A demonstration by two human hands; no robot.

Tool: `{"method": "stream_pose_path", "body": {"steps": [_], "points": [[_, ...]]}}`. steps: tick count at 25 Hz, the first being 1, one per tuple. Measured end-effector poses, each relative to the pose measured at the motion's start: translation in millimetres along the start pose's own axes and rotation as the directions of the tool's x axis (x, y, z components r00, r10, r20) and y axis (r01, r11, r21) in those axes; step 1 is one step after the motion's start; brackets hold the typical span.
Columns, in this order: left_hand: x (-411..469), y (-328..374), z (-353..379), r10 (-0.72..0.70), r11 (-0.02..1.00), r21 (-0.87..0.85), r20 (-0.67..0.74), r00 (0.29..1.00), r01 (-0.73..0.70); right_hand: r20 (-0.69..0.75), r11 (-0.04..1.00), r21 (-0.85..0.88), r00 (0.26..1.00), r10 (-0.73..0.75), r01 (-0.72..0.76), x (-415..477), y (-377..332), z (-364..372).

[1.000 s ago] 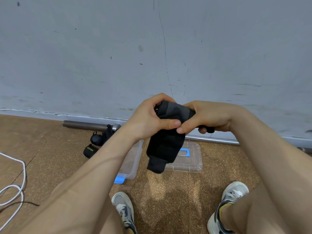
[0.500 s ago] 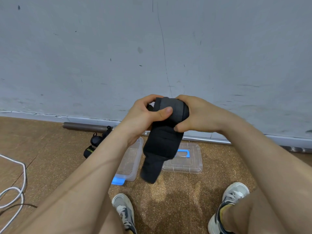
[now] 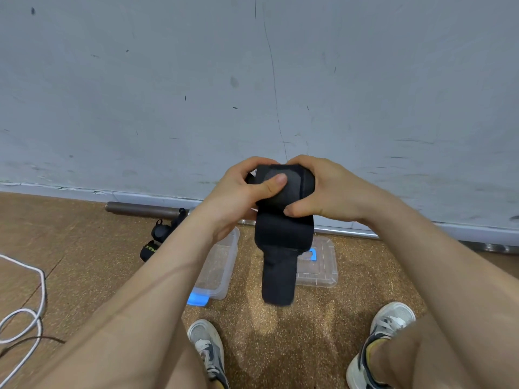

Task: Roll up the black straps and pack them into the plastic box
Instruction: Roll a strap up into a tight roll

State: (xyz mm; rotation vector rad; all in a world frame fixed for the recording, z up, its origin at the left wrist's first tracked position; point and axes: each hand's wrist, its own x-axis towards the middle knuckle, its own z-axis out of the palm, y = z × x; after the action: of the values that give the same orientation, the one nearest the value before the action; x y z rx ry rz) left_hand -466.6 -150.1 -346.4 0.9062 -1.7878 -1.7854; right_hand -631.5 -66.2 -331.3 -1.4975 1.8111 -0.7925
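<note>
A wide black fabric strap (image 3: 283, 237) is held in the air with both hands, in front of a scuffed grey wall (image 3: 252, 80). Its upper end is rolled into a thick bundle, and a loose tail is left hanging straight down below the hands. The left hand (image 3: 238, 192) is curled round the left side of the roll, with the thumb pressed flat on its front face. The right hand (image 3: 328, 189) is closed over the top and right side, with the thumb tucked under the roll where the tail falls away.

On the speckled brown floor (image 3: 280, 332) below, a clear rectangular plastic box with a blue latch (image 3: 222, 265) is seen, partly hidden by the left forearm. A clear flat lid with a blue clip (image 3: 323, 268) lies just to its right, behind the hanging tail. Two already rolled black straps (image 3: 156, 241) lie left of the box, near a grey metal bar (image 3: 140, 210) set along the foot of the wall. A looped white cable (image 3: 36, 304) is seen at the left edge, and two grey and white sneakers (image 3: 207, 346) at the bottom.
</note>
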Motion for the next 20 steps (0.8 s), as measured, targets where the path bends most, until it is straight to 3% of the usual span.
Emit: {"method": "stream_pose_path", "body": {"steps": [4,9,11,13,15,17,20], "points": [[-1,0,0,0.096,0.995,-0.005,-0.046,0.994,-0.096,0.144,0.945,0.299,0.985,0.091,-0.131,-2,2,-3],[-2,2,-6,0.163,0.986,-0.030,-0.034,0.986,-0.164,0.016,0.840,0.538,0.997,0.076,-0.073,8,8,-6],[-7,2,-14,0.324,0.936,0.166,-0.068,0.944,-0.309,-0.003,0.771,0.632,0.994,0.105,-0.080,10,11,-12],[-15,2,-16,0.496,0.728,0.544,0.000,0.868,-0.416,0.005,0.730,0.678,0.993,0.114,-0.087,8,14,-14],[-18,-2,-11,0.538,0.375,0.838,0.151,0.829,-0.396,0.028,0.686,0.722,0.994,0.103,-0.092,7,14,-16],[-16,-8,-8,0.535,0.091,0.932,0.251,0.807,-0.351,0.060,0.630,0.769,0.993,0.105,-0.113,6,12,-15],[-15,-16,-1,0.659,-0.047,0.901,0.352,0.664,-0.431,0.133,0.569,0.805,0.986,0.099,-0.166,6,11,-11]]}}
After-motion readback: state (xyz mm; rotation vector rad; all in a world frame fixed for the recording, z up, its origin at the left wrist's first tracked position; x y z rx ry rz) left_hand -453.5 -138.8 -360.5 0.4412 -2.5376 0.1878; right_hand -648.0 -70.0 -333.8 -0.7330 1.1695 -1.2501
